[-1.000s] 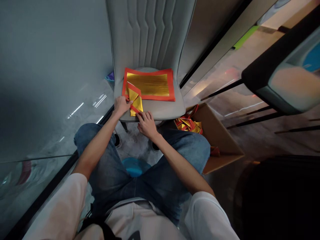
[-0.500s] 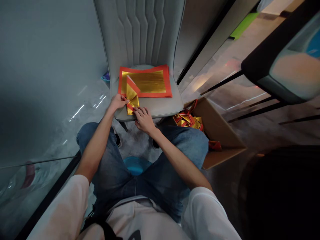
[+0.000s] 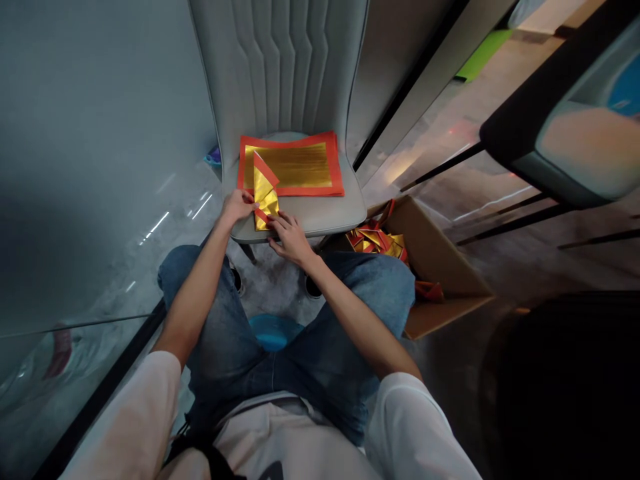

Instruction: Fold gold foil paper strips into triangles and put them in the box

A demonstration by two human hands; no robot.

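Head view: a grey padded chair (image 3: 277,60) carries the work, an open brown cardboard box (image 3: 443,257) beside it. On the seat lie rectangular red-bordered gold paper sheets (image 3: 305,168), overlapped by a pointed, folded red-and-gold paper piece (image 3: 265,185) at the seat's front. Since half a second ago, the left hand's (image 3: 237,205) thumb has drawn back, baring more gold; its fingers narrowly pinch the left edge. The right hand's (image 3: 294,240) fingers touch the lower-right edge, grip unclear. Folds look unchanged, suggesting steadying.
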